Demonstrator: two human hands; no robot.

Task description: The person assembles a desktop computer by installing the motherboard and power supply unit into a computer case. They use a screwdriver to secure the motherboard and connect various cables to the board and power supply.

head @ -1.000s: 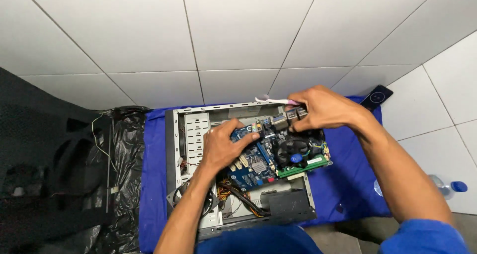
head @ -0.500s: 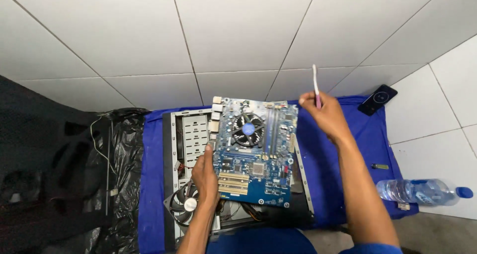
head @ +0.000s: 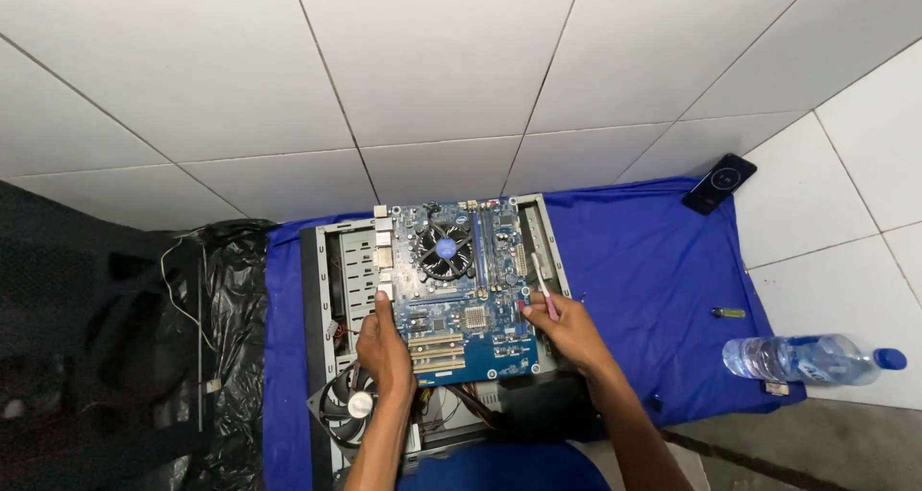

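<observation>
Over the open case, a blue board is held flat between two hands. It is a rectangular circuit board, its long side running away from the person. A round black fan with a blue hub sits near its far end, long dark slots run beside that, and pale cream slots lie across its near end. Silver metal ports line its far left corner.

The left hand grips the board's left edge, thumb on top and the other fingers curled beneath. The right hand clasps the near right edge, and its closed fingers also pinch a thin pale tool that points away from the person.

The grey metal case lies on its side under the board, with a second black fan loose at its near left corner, among cables.

All of it rests on a blue cloth spread over a white tiled floor. A black bag lies crumpled at the cloth's left edge. At the far right corner of the cloth lies a dark phone. Near the right edge are a small dark screwdriver and, just off the cloth, a clear bottle with a blue cap, on its side.
</observation>
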